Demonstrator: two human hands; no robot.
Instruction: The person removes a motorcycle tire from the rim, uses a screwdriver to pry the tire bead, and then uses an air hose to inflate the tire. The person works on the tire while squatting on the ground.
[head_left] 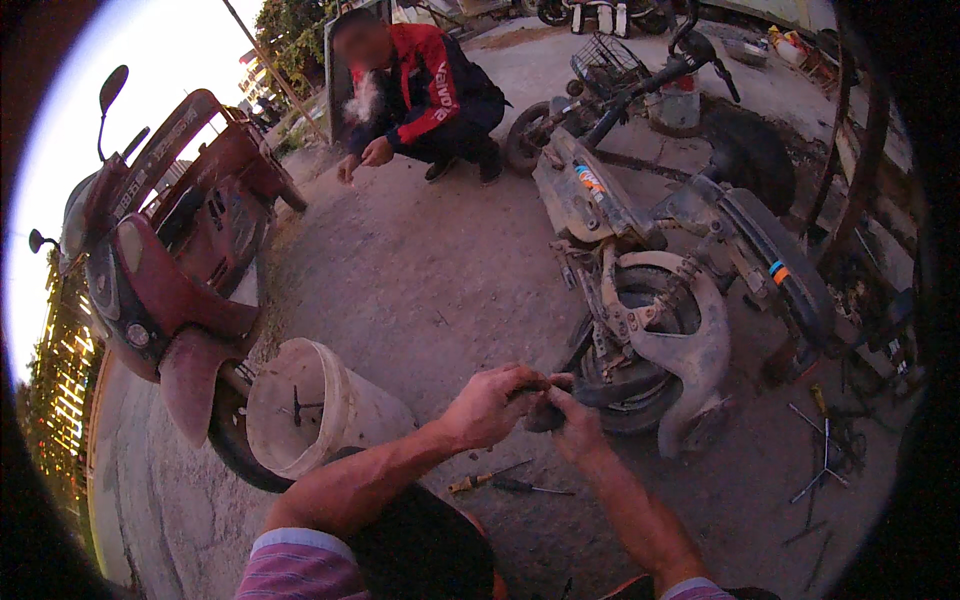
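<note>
My left hand [492,408] and my right hand [578,428] meet in front of me with fingers closed. Between them is a small dark piece [543,416], mostly covered by the fingers, so its kind is hidden. Just beyond the right hand, a black tyre [632,412] lies against the dusty fender [690,335] of a partly dismantled electric scooter [590,195]. Whether the dark piece touches that tyre, I cannot tell. Below my hands, two screwdrivers lie on the ground, one with a yellowish handle [467,484] and one with a dark handle [512,485].
A whitish bucket [375,410] holding a dark T-shaped tool stands left of my forearm. Behind it is a red cargo tricycle [175,280]. A person [430,95] crouches ahead. A Y-shaped wrench [825,462] and other tools lie at right, near a scooter seat [775,260].
</note>
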